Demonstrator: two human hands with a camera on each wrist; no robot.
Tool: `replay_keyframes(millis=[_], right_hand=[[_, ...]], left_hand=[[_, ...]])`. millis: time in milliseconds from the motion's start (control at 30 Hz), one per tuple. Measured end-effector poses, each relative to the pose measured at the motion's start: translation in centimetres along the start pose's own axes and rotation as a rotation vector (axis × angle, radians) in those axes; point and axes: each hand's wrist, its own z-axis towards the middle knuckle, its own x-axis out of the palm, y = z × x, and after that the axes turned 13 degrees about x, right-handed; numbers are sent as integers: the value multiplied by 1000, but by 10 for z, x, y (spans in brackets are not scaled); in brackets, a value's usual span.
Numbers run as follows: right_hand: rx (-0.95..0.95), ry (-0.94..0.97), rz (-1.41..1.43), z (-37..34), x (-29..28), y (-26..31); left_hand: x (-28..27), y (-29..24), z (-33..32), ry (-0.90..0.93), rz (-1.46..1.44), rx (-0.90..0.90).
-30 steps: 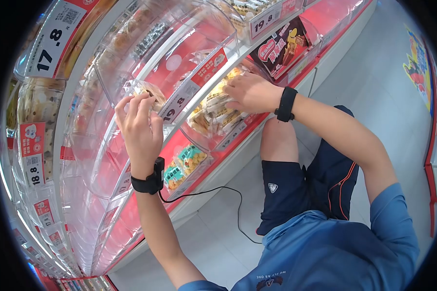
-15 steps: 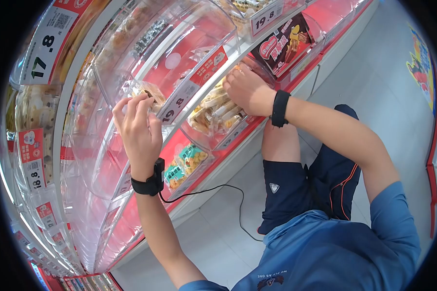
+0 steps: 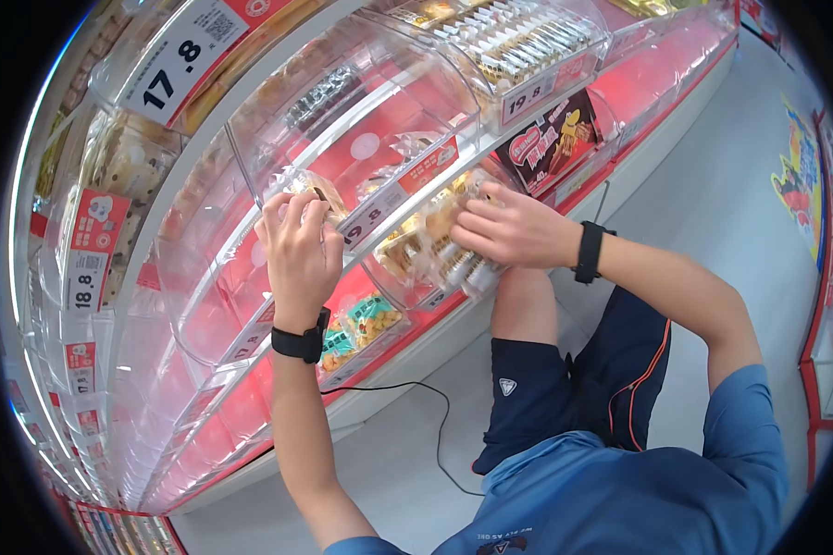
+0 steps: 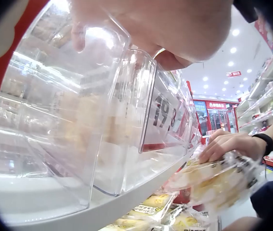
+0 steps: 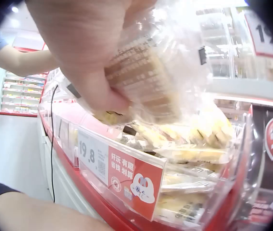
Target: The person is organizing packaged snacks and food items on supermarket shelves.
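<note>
My right hand (image 3: 514, 227) pinches a clear-wrapped snack packet (image 5: 148, 79) between thumb and fingers. Brown printing with pale lettering shows on its wrapper in the right wrist view. The packet hangs just above the lower bin, where more wrapped yellowish snacks (image 5: 194, 154) lie piled. Higher up, my left hand (image 3: 301, 250) rests at the rim of a clear plastic bin (image 4: 122, 120), fingers loosely bent over the edge. Right at those fingertips a wrapped snack (image 3: 319, 190) sits inside the bin.
A 19.8 price tag (image 5: 93, 156) fronts the lower bin. Beside that bin stands a dark snack box (image 3: 551, 143). Teal-labelled packets (image 3: 370, 314) lie further along the bottom shelf. A black cable (image 3: 444, 416) runs from the left wrist, and my knee (image 3: 525, 310) is close to the shelf.
My right hand has come out of the lower bin toward me, bringing a packet with it. My left hand stays at the bin rim while the head view has shifted slightly.
</note>
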Motion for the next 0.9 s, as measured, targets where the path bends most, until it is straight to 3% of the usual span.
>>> replay_keyframes(millis=[33, 100, 200, 300, 400, 567, 767, 900], right_hand=[[-84, -102, -61, -7, -12, -2], [-166, -45, -29, -22, -37, -6], [-267, -284, -64, -18, -60, -15], [-176, -435, -207, 28, -84, -29], [-22, -323, -78, 88, -86, -49], [-37, -121, 23, 161, -51, -56], [-127, 292, -6, 195, -9, -64], [-107, 405, 218, 192, 16, -58]], left_hand=[[0, 0, 0, -5, 3, -3], [0, -1, 0, -10, 15, -6], [1, -1, 1, -17, 29, -13], [0, -3, 1, -33, 11, -15], [-1, -3, 1, -58, 42, -7], [0, -3, -2, -74, 40, -23], [0, -3, 0, -76, 31, -27], [0, -4, 0, -67, 18, -36]])
